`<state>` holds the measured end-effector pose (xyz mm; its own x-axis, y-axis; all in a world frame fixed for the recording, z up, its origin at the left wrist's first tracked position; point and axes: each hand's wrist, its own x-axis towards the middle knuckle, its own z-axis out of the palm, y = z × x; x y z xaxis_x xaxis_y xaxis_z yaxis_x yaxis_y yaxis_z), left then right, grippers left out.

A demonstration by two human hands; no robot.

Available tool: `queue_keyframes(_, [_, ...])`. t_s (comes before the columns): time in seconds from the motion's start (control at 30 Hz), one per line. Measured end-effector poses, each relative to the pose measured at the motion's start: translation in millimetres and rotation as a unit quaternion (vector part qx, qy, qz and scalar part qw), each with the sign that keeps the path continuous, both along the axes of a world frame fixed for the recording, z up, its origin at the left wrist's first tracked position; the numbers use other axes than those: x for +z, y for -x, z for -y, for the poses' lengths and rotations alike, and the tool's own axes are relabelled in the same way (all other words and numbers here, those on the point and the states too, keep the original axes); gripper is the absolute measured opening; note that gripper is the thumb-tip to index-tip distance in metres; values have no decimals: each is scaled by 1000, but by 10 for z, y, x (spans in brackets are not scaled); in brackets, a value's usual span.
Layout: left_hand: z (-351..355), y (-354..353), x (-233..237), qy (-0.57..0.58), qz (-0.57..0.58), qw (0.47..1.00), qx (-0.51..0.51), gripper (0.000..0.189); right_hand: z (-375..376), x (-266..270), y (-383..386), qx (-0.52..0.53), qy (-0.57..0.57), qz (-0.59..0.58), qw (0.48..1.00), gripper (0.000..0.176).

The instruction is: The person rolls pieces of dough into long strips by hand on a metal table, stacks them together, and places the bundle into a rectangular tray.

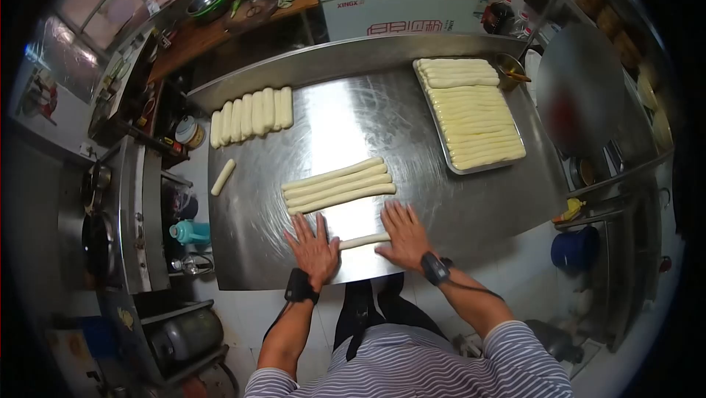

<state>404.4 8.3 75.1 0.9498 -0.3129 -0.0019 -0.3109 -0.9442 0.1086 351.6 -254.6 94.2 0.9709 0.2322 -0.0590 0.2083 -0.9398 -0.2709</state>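
Near the front edge of the steel table (257,251), a rope of dough (365,240) lies crosswise, with its ends under my two hands. My left hand (316,257) is flat on its left end, fingers spread. On the right end rests my right hand (406,240), also flat with fingers stretched forward. Just beyond them, several longer dough ropes (340,186) lie side by side. A short dough piece (223,177) sits alone at the left. Thick dough rolls (252,114) form a row at the back left.
A tray (465,171) packed with dough strips stands at the back right, beside a metal pot (509,67). Behind the table are a raised metal rim (353,54) and a white chest freezer (401,12). A teal thermos (190,232) stands left of the table, a blue bucket (575,249) right.
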Motion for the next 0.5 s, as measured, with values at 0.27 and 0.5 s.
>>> queue_keyframes(0.27, [-336, 789, 6, 6, -74, 996, -38, 83, 27, 59, 587, 31, -27, -39, 998, 90])
queue_keyframes(0.5, [-618, 16, 178, 152, -84, 985, 5, 73, 317, 140, -26, -4, -91, 1, 996, 73])
